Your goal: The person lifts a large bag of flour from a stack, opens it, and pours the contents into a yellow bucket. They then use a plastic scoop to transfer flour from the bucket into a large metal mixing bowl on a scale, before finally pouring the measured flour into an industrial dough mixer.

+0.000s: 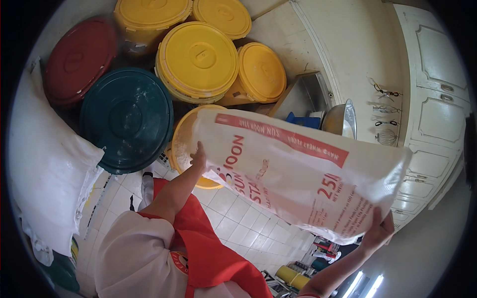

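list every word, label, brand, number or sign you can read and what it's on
Wording is described, not copied.
White sack: pale lettering on a red band.
White sack, below the band: large red lettering and a large number.
White sack, near the right hand: small print, mostly too small to read.
Red apron: round emblem, lettering partly cut off.
Yellow lids: no legible lettering.

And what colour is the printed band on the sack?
The band is red; see head view.
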The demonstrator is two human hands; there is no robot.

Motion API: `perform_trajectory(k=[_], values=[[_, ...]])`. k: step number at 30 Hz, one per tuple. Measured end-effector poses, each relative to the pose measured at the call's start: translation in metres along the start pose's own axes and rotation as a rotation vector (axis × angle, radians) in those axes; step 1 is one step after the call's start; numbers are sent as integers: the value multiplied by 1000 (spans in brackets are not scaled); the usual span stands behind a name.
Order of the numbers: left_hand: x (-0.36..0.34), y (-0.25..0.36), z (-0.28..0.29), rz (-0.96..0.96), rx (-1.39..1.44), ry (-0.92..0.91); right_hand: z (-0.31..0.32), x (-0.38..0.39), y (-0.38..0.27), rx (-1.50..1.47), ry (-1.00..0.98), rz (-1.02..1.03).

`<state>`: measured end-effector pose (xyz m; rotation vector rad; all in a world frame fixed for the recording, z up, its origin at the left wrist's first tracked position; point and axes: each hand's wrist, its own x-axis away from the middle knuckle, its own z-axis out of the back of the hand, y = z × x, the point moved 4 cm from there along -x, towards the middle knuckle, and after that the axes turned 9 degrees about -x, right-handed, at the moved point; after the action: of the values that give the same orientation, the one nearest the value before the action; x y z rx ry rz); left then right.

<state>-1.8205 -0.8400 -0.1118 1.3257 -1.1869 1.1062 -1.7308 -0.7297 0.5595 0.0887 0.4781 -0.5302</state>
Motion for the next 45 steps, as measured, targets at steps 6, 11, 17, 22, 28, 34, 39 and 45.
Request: perform_trajectory(k=[6, 11, 17, 22, 28, 34, 39, 45], values=[[-1, 0, -8, -62, -8, -99, 11, 5, 18, -62, -116, 103], [-21, -7, -6, -56, -69, -34, 18, 8, -6, -420, 563, -337], [7, -10, -1, 14, -19, -94, 42, 13, 6, -414, 604, -338], [-17, -8, -11, 8, -12, -137, 42, 13, 4, -346, 308, -153], [-33, -21, -22, 0, 16, -196, 46, 25, 28, -322, 287, -224], [-28, -24, -28, 23, 221, -447, 62, 38, 63, 95, 115, -207], [-21, -30, -27, -6, 217, -487, 70, 43, 64, -212, 161, -97], [2, -35, -33, -37, 233, -451, 79, 63, 83, -365, 478, -41]])
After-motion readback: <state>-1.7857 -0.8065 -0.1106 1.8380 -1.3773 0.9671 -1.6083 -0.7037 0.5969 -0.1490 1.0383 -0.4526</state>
